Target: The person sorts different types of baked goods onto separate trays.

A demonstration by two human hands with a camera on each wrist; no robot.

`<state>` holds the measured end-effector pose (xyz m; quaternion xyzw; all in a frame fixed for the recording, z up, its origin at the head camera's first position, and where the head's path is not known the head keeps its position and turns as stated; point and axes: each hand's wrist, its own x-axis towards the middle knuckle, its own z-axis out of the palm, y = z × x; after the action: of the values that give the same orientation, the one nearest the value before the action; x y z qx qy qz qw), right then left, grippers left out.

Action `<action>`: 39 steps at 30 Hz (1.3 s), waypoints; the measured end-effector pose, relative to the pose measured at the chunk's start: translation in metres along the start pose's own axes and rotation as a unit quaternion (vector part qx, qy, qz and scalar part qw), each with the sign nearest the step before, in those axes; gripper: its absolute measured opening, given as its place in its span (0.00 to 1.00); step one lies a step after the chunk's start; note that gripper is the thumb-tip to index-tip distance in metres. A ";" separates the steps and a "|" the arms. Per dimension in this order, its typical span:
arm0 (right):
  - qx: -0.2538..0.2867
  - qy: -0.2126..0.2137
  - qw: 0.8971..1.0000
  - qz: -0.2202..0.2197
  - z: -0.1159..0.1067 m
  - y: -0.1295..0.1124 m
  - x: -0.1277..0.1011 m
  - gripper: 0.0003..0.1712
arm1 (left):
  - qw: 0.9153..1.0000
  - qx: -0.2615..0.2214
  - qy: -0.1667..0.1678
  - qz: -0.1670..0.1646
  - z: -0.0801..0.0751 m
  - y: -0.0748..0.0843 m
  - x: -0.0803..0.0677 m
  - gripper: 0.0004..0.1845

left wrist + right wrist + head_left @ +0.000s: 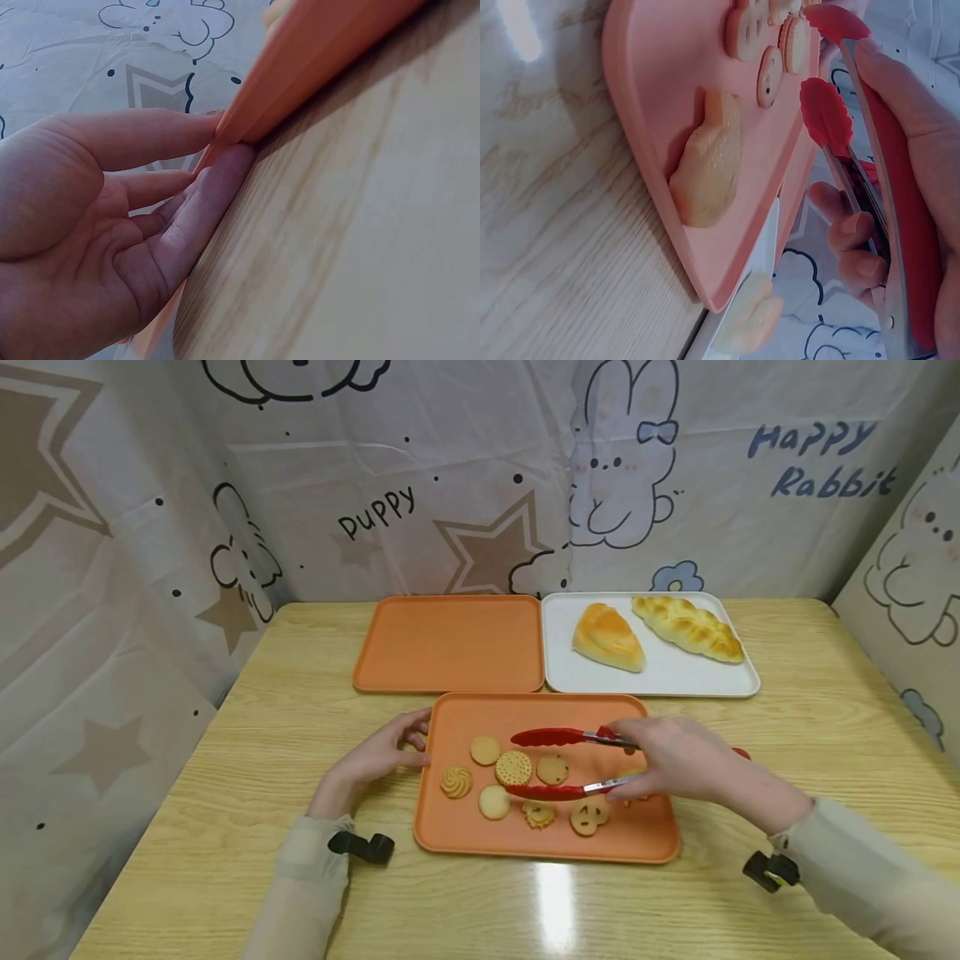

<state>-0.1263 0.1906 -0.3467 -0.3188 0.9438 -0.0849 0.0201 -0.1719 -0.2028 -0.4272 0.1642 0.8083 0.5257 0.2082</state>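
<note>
My left hand (378,753) pinches the left rim of the front orange tray (465,837), with thumb and fingertips at the edge in the left wrist view. Over that tray, my right hand (678,760) grips red-tipped tongs (551,737), whose two tips stand apart above the cookies. Between the tips in the head view lie a dotted round cookie (513,768) and a chip cookie (553,769). Around them are a swirl cookie (456,782), plain round cookies (494,802) and a cookie with holes (589,817). A bread-like piece (709,165) at the tray's right end is mostly hidden under my right hand in the head view.
Behind stands a second orange tray (450,643) with nothing on it. Beside it, a white tray (558,681) bears a wedge-shaped bread (607,637) and a braided bread (686,627). Printed cloth (465,460) hangs around the wooden table (300,668).
</note>
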 end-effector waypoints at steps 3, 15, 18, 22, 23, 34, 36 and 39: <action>0.001 -0.011 1.000 -0.002 0.000 -0.003 0.003 0.43 | 1.000 0.002 -0.002 0.004 0.000 -0.001 0.001 0.42; -0.034 -0.019 0.999 -0.005 0.003 -0.005 0.012 0.42 | 1.000 0.003 -0.005 0.001 0.000 0.003 0.000 0.42; -0.031 -0.018 0.999 -0.009 0.003 -0.005 0.013 0.41 | 1.000 0.005 -0.006 0.002 0.000 0.002 0.000 0.42; -0.017 -0.025 1.000 -0.007 0.002 -0.003 0.017 0.39 | 1.000 0.007 -0.007 0.005 -0.001 0.001 0.000 0.42; -0.014 -0.028 1.000 -0.003 0.001 -0.002 0.018 0.38 | 1.000 0.008 -0.007 0.007 -0.001 0.001 0.000 0.41; -0.017 -0.007 0.999 0.027 -0.006 0.012 0.034 0.38 | 1.000 0.011 -0.011 0.009 -0.001 0.001 -0.001 0.41; -0.024 0.005 0.999 0.027 -0.006 0.015 0.036 0.38 | 1.000 0.007 -0.011 0.009 -0.001 0.001 -0.001 0.41; -0.032 0.021 0.999 0.025 -0.004 0.019 0.041 0.39 | 1.000 0.002 -0.010 0.010 -0.001 0.001 -0.001 0.41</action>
<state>-0.1701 0.1812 -0.3451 -0.2937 0.9539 -0.0610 -0.0081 -0.1719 -0.2035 -0.4257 0.1778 0.8058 0.5240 0.2110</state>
